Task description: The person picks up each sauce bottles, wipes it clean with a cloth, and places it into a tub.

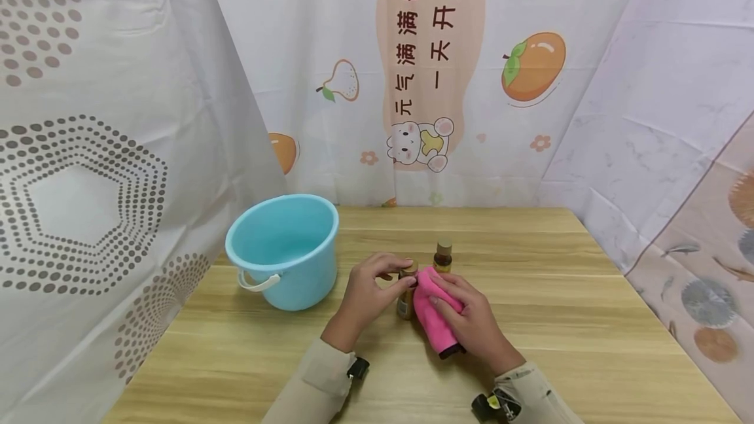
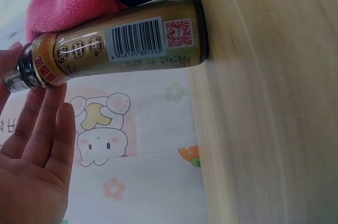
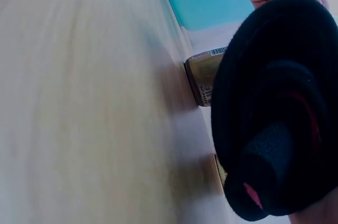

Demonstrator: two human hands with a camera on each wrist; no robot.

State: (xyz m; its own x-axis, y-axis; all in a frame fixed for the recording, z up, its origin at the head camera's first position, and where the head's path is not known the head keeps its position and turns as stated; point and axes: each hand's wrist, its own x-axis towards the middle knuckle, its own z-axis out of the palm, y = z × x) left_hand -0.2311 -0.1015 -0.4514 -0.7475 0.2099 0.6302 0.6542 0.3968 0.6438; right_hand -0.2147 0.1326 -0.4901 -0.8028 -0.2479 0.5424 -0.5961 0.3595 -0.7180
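Note:
A small brown-gold glass bottle [image 1: 406, 307] stands upright on the table, its barcode and QR label [image 2: 136, 39] facing the left wrist camera. My left hand [image 1: 366, 296] pinches it at the cap and neck between thumb and fingers. Bunched in my right hand [image 1: 471, 319] is a pink cloth [image 1: 432, 319], which lies against the bottle's upper side. The cloth's black edge [image 3: 269, 129] fills much of the right wrist view and covers most of that hand. Just behind the cloth stands a second capped bottle [image 1: 443, 258], its lower part hidden.
A light blue bucket [image 1: 315, 277] with a white handle [image 1: 259, 284] stands left of the hands. The wooden table [image 1: 577, 319] reaches back to a printed curtain [image 1: 330, 31], with more curtains on both sides.

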